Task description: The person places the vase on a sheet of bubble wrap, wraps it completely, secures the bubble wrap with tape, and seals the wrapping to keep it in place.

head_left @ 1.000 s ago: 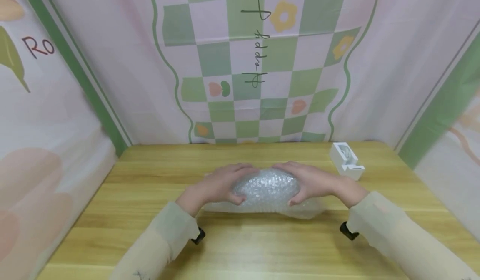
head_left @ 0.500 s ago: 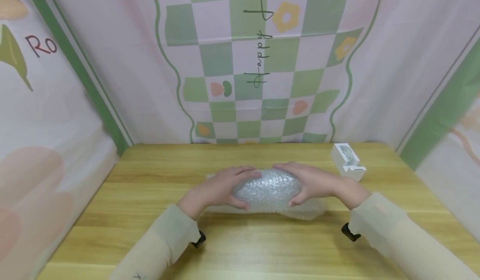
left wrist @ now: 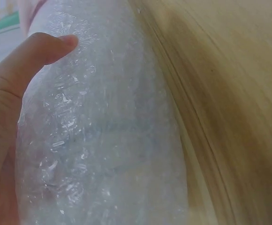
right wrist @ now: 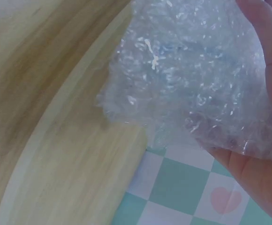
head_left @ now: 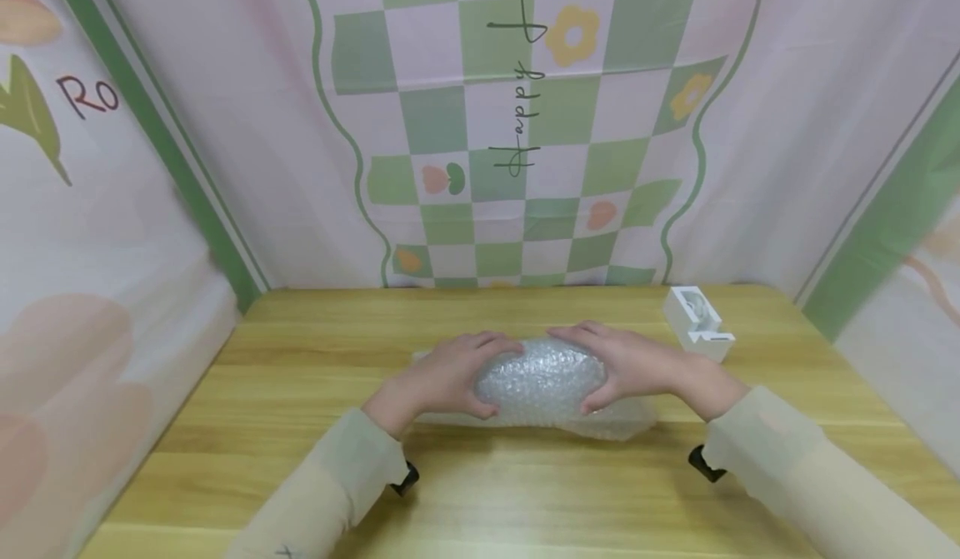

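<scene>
A bundle in clear bubble wrap (head_left: 540, 384) lies crosswise on the table in the head view, with flat wrap ends spreading out at both sides. What is inside is hidden by the cloudy layers. My left hand (head_left: 448, 376) grips its left part, thumb on the near side and fingers over the top. On the right part, my right hand (head_left: 637, 365) holds it the same way. The left wrist view shows the thumb (left wrist: 37, 51) against the bubble wrap (left wrist: 103, 131). In the right wrist view the loose wrap end (right wrist: 183, 84) sits beside the right hand (right wrist: 262, 173).
A white tape dispenser (head_left: 696, 326) with a clear roll stands at the table's back right, beyond the right hand. The wooden table (head_left: 540, 492) ends at a printed curtain (head_left: 495, 126) behind, with more curtain on both sides. Each wrist carries a black device.
Hands and bubble-wrapped bundle stay almost in place, with only a slight shift to the right in the head view. The curtain and dispenser shift slightly right too.
</scene>
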